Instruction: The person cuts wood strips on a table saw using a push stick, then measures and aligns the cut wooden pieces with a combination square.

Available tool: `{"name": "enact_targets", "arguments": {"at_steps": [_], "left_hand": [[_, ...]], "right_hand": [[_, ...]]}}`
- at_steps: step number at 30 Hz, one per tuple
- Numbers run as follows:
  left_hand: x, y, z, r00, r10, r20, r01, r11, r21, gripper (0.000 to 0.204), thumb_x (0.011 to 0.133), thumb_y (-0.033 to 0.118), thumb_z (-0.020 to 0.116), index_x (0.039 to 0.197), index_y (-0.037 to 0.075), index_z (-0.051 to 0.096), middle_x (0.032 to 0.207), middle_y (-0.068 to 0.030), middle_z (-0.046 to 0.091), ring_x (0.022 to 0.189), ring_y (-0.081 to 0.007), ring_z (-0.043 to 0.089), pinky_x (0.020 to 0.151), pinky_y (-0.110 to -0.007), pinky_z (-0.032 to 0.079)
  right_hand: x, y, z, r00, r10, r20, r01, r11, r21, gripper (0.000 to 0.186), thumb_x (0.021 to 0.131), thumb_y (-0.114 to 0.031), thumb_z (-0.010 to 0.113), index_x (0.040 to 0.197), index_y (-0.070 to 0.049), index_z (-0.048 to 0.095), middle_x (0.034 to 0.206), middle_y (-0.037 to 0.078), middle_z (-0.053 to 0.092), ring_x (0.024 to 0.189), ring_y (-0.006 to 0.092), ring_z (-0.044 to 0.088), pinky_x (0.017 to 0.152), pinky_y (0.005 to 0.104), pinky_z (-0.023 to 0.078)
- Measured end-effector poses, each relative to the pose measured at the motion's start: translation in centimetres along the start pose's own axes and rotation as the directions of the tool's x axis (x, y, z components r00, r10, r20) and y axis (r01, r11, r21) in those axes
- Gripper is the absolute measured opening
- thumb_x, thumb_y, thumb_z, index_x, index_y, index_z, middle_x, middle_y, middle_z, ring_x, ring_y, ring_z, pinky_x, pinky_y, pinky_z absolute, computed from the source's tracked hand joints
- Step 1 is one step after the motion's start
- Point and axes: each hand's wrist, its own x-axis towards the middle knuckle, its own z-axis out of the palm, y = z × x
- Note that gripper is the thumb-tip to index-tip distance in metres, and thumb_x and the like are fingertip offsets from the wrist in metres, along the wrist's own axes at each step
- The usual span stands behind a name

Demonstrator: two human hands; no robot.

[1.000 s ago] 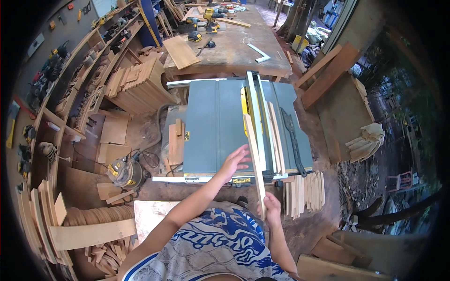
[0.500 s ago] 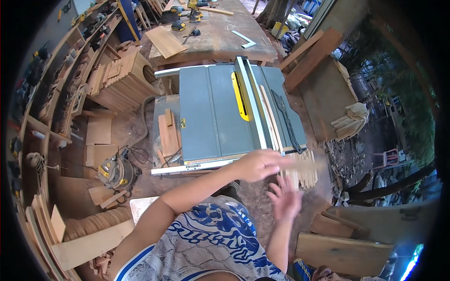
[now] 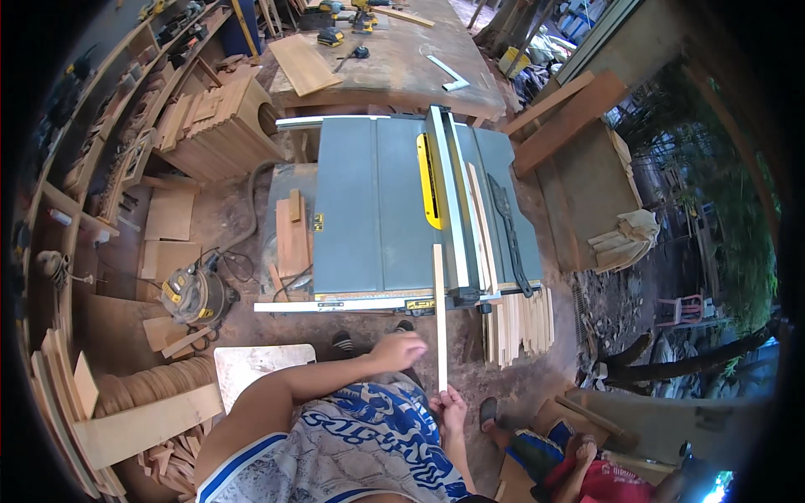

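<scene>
A long, narrow light-wood strip (image 3: 440, 327) lies with its far end on the grey table saw top (image 3: 352, 201), left of the fence (image 3: 450, 210) and short of the yellow blade insert (image 3: 428, 180). Its near end is gripped by my right hand (image 3: 453, 408), close to my body. My left hand (image 3: 397, 351) hovers to the left of the strip, apart from it, its fingers loosely extended and nothing in them. Thin strips (image 3: 477, 226) rest on the saw right of the fence, beside a black push stick (image 3: 507, 226).
A stack of strips (image 3: 520, 327) stands off the saw's near right corner. A person in a red shirt (image 3: 616, 484) sits at lower right. A shop vacuum (image 3: 198, 295) stands on the left floor; a workbench (image 3: 402, 71) with drills and a square is beyond the saw.
My right hand has moved left and nearer my body, now holding a strip laid onto the saw's edge. My left hand has drawn back leftward. A seated person has come into view.
</scene>
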Motion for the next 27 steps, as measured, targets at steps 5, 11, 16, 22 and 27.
{"name": "enact_targets", "arguments": {"at_steps": [5,11,16,22,27], "left_hand": [[-1.3,-21.6,5.0,0.303,-0.893,0.334,0.183,-0.289,-0.94,0.051,0.103,0.048,0.037,0.139,0.014,0.05,0.137,-0.004,0.057,0.119,-0.0228,0.059,0.093,-0.046,0.052],[6.4,-19.2,4.8,0.379,-0.831,0.406,-0.388,-0.541,-0.746,0.054,0.097,0.054,0.041,0.132,0.018,0.059,0.134,-0.0062,0.061,0.122,-0.0298,0.058,0.101,-0.055,0.044],[5.2,-19.8,3.9,0.538,-0.796,0.275,-0.448,-0.547,-0.707,0.059,0.093,0.059,0.042,0.138,0.023,0.056,0.142,-0.0066,0.055,0.134,-0.0347,0.049,0.109,-0.061,0.037],[3.5,-16.6,3.6,0.348,-0.836,0.424,0.182,-0.384,-0.905,0.069,0.101,0.059,0.026,0.161,0.026,0.016,0.165,-0.0031,0.026,0.145,-0.0285,0.038,0.114,-0.057,0.031],[-0.7,-16.6,1.5,0.341,-0.866,0.366,0.28,-0.278,-0.919,0.059,0.105,0.05,0.023,0.153,0.021,0.037,0.159,-0.0045,0.038,0.141,-0.027,0.041,0.112,-0.053,0.035]], "right_hand": [[2.3,-3.6,2.8,0.998,0.058,0.003,-0.056,0.985,-0.165,0.024,0.101,-0.019,0.059,0.115,-0.001,0.067,0.087,0.008,0.072,0.064,0.0116,0.064,0.058,0.0228,0.056],[4.0,-5.8,0.2,1.0,-0.01,0.023,0.019,0.887,-0.461,0.029,0.1,-0.028,0.059,0.088,-0.004,0.07,0.071,0.003,0.065,0.059,0.0095,0.057,0.053,0.0255,0.044],[3.6,-6.3,1.0,0.992,-0.051,0.119,0.118,0.738,-0.664,0.034,0.101,-0.03,0.059,0.084,-0.003,0.068,0.066,0.002,0.061,0.057,0.0095,0.053,0.054,0.0261,0.043],[4.7,-5.2,1.2,0.993,-0.098,0.071,0.12,0.768,-0.629,0.038,0.101,-0.033,0.058,0.078,-0.004,0.067,0.064,0.002,0.061,0.055,0.0095,0.053,0.053,0.0271,0.043],[5.2,-6.5,2.5,0.989,-0.122,0.083,0.147,0.78,-0.608,0.039,0.102,-0.031,0.058,0.076,-0.003,0.066,0.057,0.002,0.058,0.048,0.0094,0.049,0.048,0.0276,0.04]]}}
